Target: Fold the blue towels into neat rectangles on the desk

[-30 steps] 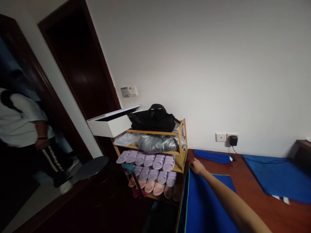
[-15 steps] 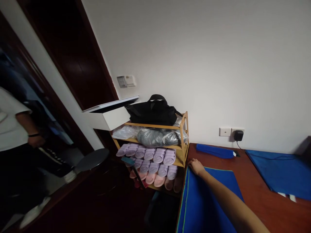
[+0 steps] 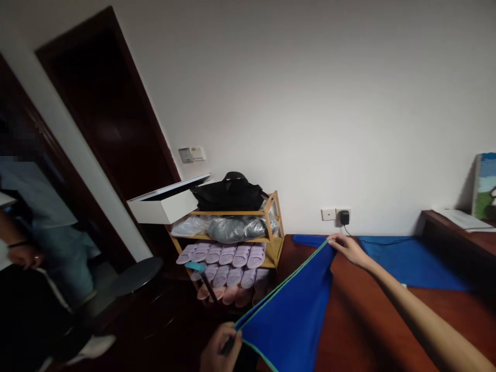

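A blue cloth (image 3: 294,305) with green-stitched edges is stretched between my hands above the reddish-brown table (image 3: 351,330). My right hand (image 3: 346,248) pinches its far corner. At the lower middle of the view, my left hand (image 3: 222,349) grips the near corner, with something small and dark showing among its fingers that I cannot make out. The cloth hangs down from the taut edge between them. Behind the right hand lies a rolled blue piece (image 3: 308,240), and to the right a second flat blue cloth (image 3: 411,263) rests on the table.
Left of the table stands a wooden rack (image 3: 277,227) with lilac slippers (image 3: 220,253), a black bag (image 3: 232,192) and a white box (image 3: 166,209). A round stool (image 3: 137,274) is nearby. People (image 3: 39,258) stand at far left. A black plug (image 3: 344,217) sits in the wall socket.
The blue cloth has been lifted off the table. My right hand has raised its corner, and my left hand has come into view holding the other one. A second person now shows at left.
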Motion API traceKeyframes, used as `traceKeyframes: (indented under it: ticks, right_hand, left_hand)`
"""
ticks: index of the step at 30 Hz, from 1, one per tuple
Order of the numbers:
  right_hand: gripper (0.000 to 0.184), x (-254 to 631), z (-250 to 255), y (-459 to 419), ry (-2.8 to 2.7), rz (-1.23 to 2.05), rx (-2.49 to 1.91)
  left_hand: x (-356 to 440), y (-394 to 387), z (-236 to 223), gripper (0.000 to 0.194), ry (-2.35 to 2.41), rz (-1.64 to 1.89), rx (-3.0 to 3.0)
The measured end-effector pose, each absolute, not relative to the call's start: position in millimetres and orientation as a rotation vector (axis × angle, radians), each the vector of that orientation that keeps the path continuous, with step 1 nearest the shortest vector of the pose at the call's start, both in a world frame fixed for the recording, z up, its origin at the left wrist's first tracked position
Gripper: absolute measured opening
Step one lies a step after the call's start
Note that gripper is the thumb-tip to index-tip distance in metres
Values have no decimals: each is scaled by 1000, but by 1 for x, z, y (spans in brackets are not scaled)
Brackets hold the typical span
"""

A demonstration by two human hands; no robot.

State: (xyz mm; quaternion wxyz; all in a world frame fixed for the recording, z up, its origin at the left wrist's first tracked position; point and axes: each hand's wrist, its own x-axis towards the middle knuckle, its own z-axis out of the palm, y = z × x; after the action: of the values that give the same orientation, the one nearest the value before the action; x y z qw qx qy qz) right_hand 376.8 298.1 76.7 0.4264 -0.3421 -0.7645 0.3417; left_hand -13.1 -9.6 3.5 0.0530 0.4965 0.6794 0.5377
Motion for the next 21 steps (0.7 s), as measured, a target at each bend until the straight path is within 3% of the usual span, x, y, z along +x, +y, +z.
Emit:
traceKeyframes:
  ticks: [5,10,16,21]
  right_hand:
    - [54,466,123,227,-1729,824,-855]
    - [57,518,147,176,-1586,714,-907]
    - [52,558,154,126,-1499,672,-977]
    - [53,568,125,135,-1410,684,-1027]
  left_hand:
    - [-5,14,101,40,1870,1632,1762]
    - [25,41,155,38,1699,1662,1714]
    - [46,56,180,40,1566,1719,1740]
    - [49,106,155,38,1486,1681,1757]
